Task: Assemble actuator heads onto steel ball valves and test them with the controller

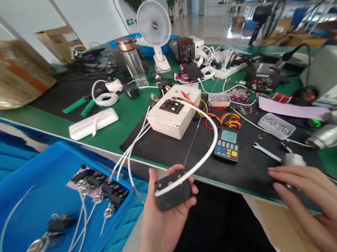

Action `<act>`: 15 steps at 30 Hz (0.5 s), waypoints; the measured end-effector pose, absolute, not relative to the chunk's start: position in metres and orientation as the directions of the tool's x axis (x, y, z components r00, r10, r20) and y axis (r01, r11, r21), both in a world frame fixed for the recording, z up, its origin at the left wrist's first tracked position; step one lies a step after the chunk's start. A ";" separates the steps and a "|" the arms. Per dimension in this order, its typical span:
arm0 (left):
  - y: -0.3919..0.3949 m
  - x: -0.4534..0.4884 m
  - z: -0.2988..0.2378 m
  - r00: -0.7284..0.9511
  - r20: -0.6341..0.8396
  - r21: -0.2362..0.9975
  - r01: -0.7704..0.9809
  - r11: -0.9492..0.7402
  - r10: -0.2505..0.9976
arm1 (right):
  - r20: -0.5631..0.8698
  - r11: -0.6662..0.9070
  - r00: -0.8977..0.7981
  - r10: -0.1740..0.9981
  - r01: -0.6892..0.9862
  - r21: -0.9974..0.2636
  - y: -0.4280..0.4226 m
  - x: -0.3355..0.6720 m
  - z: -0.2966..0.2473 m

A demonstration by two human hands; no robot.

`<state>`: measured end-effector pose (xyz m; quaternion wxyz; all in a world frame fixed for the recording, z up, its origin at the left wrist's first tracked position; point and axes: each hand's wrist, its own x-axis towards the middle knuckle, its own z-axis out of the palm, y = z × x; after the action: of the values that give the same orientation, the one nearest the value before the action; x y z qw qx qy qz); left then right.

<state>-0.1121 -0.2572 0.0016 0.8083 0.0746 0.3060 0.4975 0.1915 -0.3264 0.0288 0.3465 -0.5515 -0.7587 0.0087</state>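
1. Your left hand (164,220) is curled around a small black module (173,191), thumb on its near-left corner and fingers wrapped up behind its right edge; you hold it just in front of the near edge of the table (117,125).
2. A white cable (206,150) leaves the top of that module and arcs up over the black mat (165,147) to the white box (175,112) standing on the mat.
3. Your right hand (321,204) is spread flat, palm down, fingers apart and gripping nothing; its fingertips rest on the mat near the table's front edge.
4. Just beyond those fingertips lie a small wrench (266,152) and a silver round part (293,160).
5. A grey keypad unit (227,144) with a small screen lies on the mat between the white box and the wrench, beside a tangle of red and yellow wires (227,120).
6. To your left, below the table, a blue bin (49,162) holds more black modules and white leads.
7. At the back of the table stand a white fan (154,28) and a clear bottle (134,61).
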 end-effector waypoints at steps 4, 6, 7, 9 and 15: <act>-0.272 -0.101 -0.011 0.328 -0.510 0.364 -0.755 0.546 0.795 | 0.555 0.349 -0.102 0.825 0.866 -0.359 -0.288 0.157 0.018; -0.275 -0.099 -0.014 0.318 -0.558 0.355 -0.744 0.566 0.767 | 0.567 0.320 -0.083 0.819 0.887 -0.333 -0.274 0.153 0.009; -0.277 -0.098 -0.016 0.314 -0.573 0.353 -0.739 0.574 0.757 | 0.567 0.305 -0.074 0.821 0.895 -0.325 -0.269 0.152 0.004; -0.278 -0.098 -0.019 0.314 -0.590 0.350 -0.730 0.586 0.744 | 0.559 0.278 -0.059 0.827 0.907 -0.317 -0.261 0.150 -0.002; -0.282 -0.092 -0.020 0.332 -0.632 0.313 -0.717 0.623 0.700 | 0.549 0.235 -0.030 0.835 0.923 -0.306 -0.247 0.143 -0.008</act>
<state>-0.0915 -0.2819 -0.0197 0.8162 -0.0108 0.3813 0.4340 0.1426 -0.2474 -0.0077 0.3268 -0.6150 -0.7145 -0.0668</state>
